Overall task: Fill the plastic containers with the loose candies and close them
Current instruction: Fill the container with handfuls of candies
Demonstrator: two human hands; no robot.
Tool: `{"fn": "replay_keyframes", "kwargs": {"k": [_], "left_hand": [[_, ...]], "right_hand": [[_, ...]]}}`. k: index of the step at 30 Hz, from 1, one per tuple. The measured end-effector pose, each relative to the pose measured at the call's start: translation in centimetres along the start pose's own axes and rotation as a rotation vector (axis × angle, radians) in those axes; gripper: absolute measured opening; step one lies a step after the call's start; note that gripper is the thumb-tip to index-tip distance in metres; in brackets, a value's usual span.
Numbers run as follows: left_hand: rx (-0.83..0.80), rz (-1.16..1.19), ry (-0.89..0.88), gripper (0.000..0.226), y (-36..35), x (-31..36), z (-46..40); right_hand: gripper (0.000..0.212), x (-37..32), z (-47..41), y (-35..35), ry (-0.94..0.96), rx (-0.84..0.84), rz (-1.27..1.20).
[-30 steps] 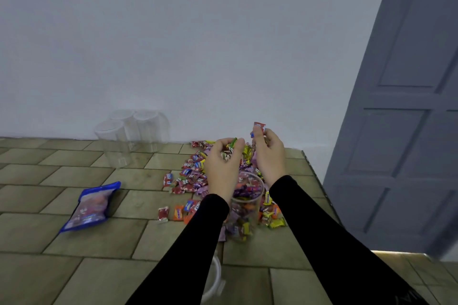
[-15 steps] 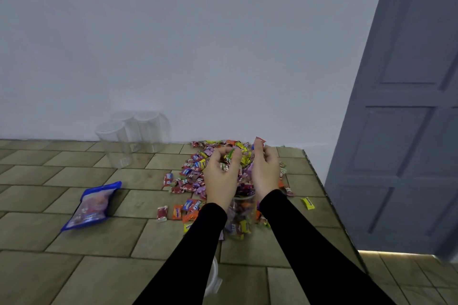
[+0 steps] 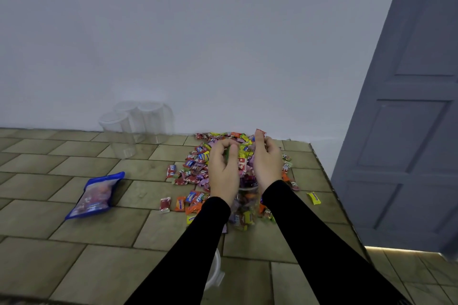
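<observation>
Left hand [image 3: 223, 171]: above the jar, fingers curled shut on green-wrapped candy, palm turned inward toward the other hand.
Right hand [image 3: 267, 163]: just beside the left, above the jar, fingertips pinched on a red wrapper [image 3: 260, 132] that sticks up past them.
Jar [image 3: 245, 208]: clear plastic, upright on the table, between and below the two wrists, open at the top, holding mixed candies well up its height.
Candies [image 3: 198, 168]: loose heap on the table beyond and around the jar, reaching back to the wall; a few strays to the left and one yellow piece [image 3: 313, 198] apart on the right near the table edge.
Empty containers [image 3: 133, 126]: three clear ones grouped at the wall, far left of the heap, well apart from the hands.
Bag [image 3: 95, 195]: blue-edged, lying flat on the left of the table.
Lid [image 3: 215, 272]: white, near edge, partly hidden under the left sleeve.
Table [image 3: 74, 255]: tile-patterned top.
Door [image 3: 409, 131]: grey, at right.
</observation>
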State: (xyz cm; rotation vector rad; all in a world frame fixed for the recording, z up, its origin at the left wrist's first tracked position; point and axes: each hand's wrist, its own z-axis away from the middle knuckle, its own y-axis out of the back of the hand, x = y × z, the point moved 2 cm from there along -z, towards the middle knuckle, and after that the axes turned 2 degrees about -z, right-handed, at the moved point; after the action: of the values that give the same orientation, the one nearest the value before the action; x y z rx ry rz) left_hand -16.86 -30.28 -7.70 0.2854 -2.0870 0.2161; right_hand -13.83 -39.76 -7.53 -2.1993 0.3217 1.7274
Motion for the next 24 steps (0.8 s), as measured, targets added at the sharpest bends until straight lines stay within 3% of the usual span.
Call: {"fn": "replay_keyframes", "kwargs": {"k": [4, 11, 18, 24], "left_hand": [[0.023, -0.148, -0.101, 0.010, -0.1, -0.1, 0.1], [0.010, -0.049, -0.102, 0.042, -0.1, -0.3, 0.0], [0.005, 0.063, 0.016, 0.009, -0.3, -0.5, -0.2], [0.070, 0.168, 0.101, 0.014, 0.2, -1.2, 0.0]], "right_hand": [[0.053, -0.1, 0.0, -0.1, 0.004, 0.006, 0.015], [0.057, -0.2, 0.0, 0.0, -0.004, 0.016, 0.016], [0.057, -0.1, -0.1, -0.1, -0.011, 0.015, -0.009], [0.058, -0.2, 0.1, -0.1, 0.002, -0.006, 0.035]]}}
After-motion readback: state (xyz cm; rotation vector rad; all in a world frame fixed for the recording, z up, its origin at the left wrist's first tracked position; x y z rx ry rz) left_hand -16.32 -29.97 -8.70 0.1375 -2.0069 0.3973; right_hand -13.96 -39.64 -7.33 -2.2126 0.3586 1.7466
